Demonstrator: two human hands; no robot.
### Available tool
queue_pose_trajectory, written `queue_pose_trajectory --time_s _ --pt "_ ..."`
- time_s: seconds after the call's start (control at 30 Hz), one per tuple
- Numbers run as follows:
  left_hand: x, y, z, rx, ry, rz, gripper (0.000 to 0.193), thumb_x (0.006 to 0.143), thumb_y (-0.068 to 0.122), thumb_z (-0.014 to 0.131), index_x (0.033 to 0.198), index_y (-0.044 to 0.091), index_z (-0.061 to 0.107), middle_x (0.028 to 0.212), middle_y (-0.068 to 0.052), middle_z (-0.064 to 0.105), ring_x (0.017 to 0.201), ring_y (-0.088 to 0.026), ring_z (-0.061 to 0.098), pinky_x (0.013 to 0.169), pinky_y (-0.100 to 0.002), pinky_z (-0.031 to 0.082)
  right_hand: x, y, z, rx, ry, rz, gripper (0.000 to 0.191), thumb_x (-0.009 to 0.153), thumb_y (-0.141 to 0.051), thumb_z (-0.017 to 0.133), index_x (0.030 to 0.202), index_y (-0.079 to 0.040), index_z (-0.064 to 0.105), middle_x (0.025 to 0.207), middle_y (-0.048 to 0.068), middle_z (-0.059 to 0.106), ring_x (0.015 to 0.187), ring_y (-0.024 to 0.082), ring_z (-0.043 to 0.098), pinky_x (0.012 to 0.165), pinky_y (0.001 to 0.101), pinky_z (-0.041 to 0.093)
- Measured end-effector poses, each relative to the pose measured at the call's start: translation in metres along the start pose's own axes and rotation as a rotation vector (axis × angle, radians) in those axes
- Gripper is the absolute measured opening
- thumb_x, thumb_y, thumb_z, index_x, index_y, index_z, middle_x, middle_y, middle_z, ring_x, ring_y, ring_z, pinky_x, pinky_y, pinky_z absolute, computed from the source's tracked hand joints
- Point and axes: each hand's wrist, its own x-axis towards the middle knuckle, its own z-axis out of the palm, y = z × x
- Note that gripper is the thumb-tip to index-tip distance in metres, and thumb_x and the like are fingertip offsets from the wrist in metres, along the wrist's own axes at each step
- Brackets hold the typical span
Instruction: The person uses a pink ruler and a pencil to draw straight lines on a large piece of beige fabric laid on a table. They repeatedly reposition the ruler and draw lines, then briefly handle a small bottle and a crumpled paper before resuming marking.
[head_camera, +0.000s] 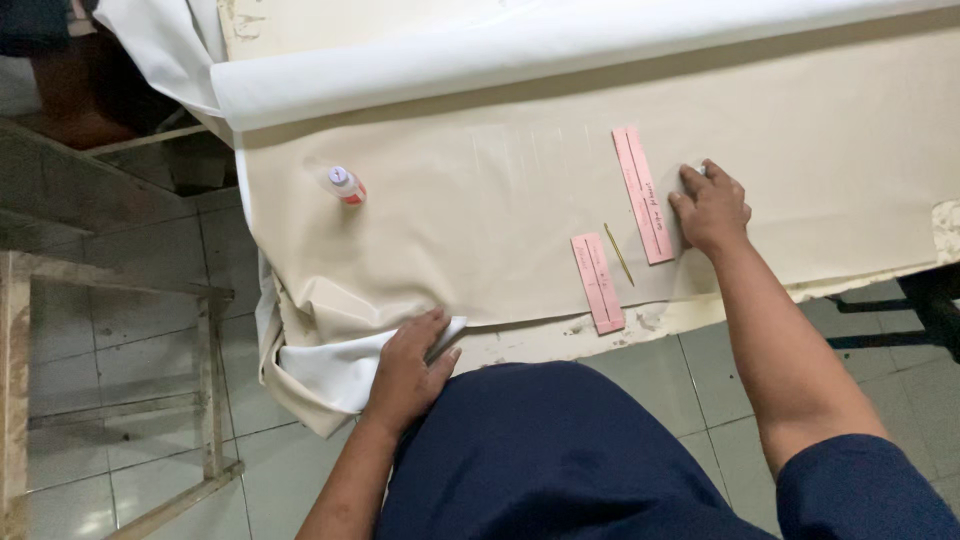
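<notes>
A cream sheet of fabric (480, 200) lies spread over the table. My left hand (408, 368) grips its folded edge at the table's near side, where white lining shows. My right hand (712, 208) presses flat on the sheet, fingers apart, touching the long pink paper strip (643, 194). A shorter pink strip (597, 283) lies near the front edge, and a thin yellow pencil (618, 253) rests between the two strips.
A small glue bottle (345, 185) with a red band lies on the sheet at left. A white fabric roll (520, 55) runs along the far side. A wooden frame (110, 380) stands on the tiled floor at left.
</notes>
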Motion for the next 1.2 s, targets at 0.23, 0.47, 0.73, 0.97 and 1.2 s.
queue_pose_trajectory --time_s 0.23,0.47,0.73,0.97,1.2 --pt "0.015 0.007 -0.029 -0.313 0.007 -0.306 0.044 0.090 0.024 0.072 0.128 0.004 0.068 0.128 -0.016 0.070 0.120 -0.028 0.066 0.103 -0.037 0.049 -0.003 -0.046 0.018 0.660 -0.080 0.085 0.026 0.098 -0.007 0.064 0.123 0.000 0.069 0.114 0.015 0.075 0.103 0.023 0.073 0.093 0.0331 0.058" --pt "0.053 0.009 -0.034 -0.550 -0.060 -0.285 0.045 0.087 0.022 0.073 0.128 0.006 0.066 0.126 -0.012 0.068 0.105 -0.021 0.071 0.091 -0.033 0.057 -0.080 -0.149 0.024 0.631 -0.832 -0.077 0.016 0.090 -0.013 0.071 0.103 -0.006 0.070 0.098 0.011 0.079 0.094 0.019 0.076 0.085 0.0302 0.060" --pt "0.096 -0.029 -0.005 -0.236 0.459 -0.477 0.066 0.084 0.030 0.084 0.131 0.000 0.048 0.125 -0.019 0.056 0.106 -0.029 0.060 0.092 -0.036 0.053 -0.082 -0.137 0.028 1.161 -0.860 -0.192 0.019 0.089 -0.005 0.071 0.079 -0.009 0.055 0.105 0.008 0.076 0.096 0.020 0.073 0.083 0.0340 0.062" --pt "0.159 -0.077 -0.043 0.024 0.540 -0.183 0.084 0.085 0.029 0.085 0.150 0.000 0.039 0.146 -0.023 0.050 0.128 -0.040 0.053 0.109 -0.050 0.040 -0.084 -0.123 0.042 1.104 -0.840 0.181 0.013 0.092 -0.007 0.062 0.101 -0.007 0.071 0.086 0.012 0.074 0.072 0.017 0.073 0.070 0.0321 0.061" --pt "0.149 -0.021 -0.035 -0.014 0.275 -0.012 0.050 0.088 0.022 0.081 0.133 0.009 0.063 0.128 -0.013 0.061 0.114 -0.032 0.063 0.099 -0.044 0.049 -0.076 -0.119 0.034 1.056 -0.682 0.075 0.027 0.096 -0.011 0.061 0.118 -0.002 0.072 0.104 0.004 0.074 0.091 0.012 0.074 0.083 0.0285 0.062"
